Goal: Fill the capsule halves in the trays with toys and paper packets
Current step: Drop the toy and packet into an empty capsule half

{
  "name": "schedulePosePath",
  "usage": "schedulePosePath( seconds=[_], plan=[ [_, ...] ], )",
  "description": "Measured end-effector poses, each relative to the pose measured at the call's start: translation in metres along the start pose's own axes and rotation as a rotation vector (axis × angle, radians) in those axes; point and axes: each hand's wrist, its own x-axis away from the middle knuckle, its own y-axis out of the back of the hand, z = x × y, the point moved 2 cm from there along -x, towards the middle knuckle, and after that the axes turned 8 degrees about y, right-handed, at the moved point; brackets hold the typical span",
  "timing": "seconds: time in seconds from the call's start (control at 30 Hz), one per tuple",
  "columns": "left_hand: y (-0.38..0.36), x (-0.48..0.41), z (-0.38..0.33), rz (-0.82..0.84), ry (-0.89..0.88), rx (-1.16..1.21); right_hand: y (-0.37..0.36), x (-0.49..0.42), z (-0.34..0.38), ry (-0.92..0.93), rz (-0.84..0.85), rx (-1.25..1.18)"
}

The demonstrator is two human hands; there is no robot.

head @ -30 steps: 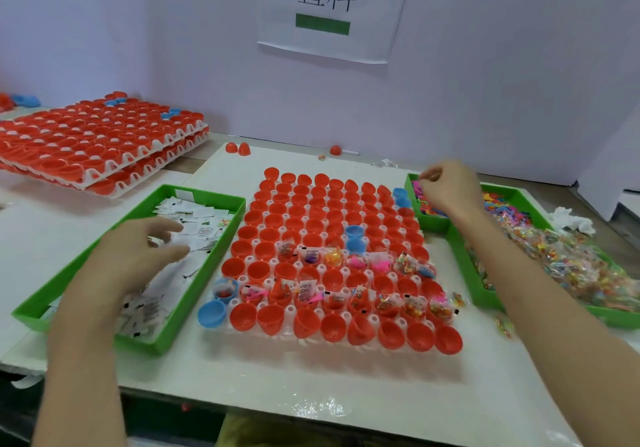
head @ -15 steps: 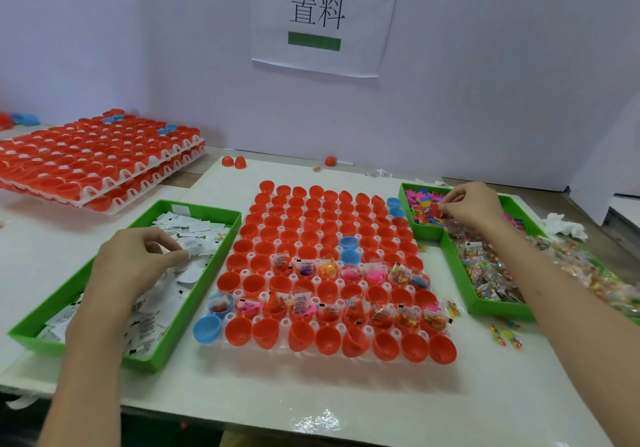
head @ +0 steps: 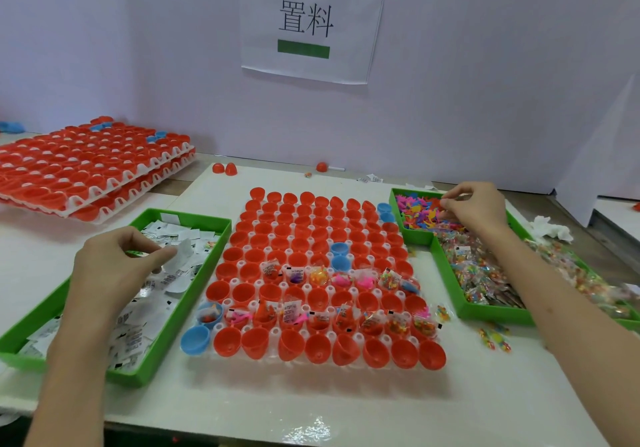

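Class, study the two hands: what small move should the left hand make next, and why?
Probably carry the paper packet to an empty red capsule half: the left hand pinches it over the green bin, and many in the tray hold nothing yet.

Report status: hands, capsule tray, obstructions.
Left hand pinches a paper packet over the packet bin. Right hand down in the loose toys, grip unclear. Capsule tray: two rows partly filled, rest empty. Nothing over the tray.

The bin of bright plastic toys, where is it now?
In the head view, the small green bin sits on the right, beside the far right corner of the capsule tray, under the right hand.
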Motion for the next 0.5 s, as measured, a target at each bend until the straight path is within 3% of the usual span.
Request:
schedulePosePath(
  seconds=[0.5],
  plan=[
    [0.004, 0.003, 0.0, -0.012, -0.035, 0.209, 0.01, 0.013, -0.005, -0.022, -0.053, -0.191]
  ],
)
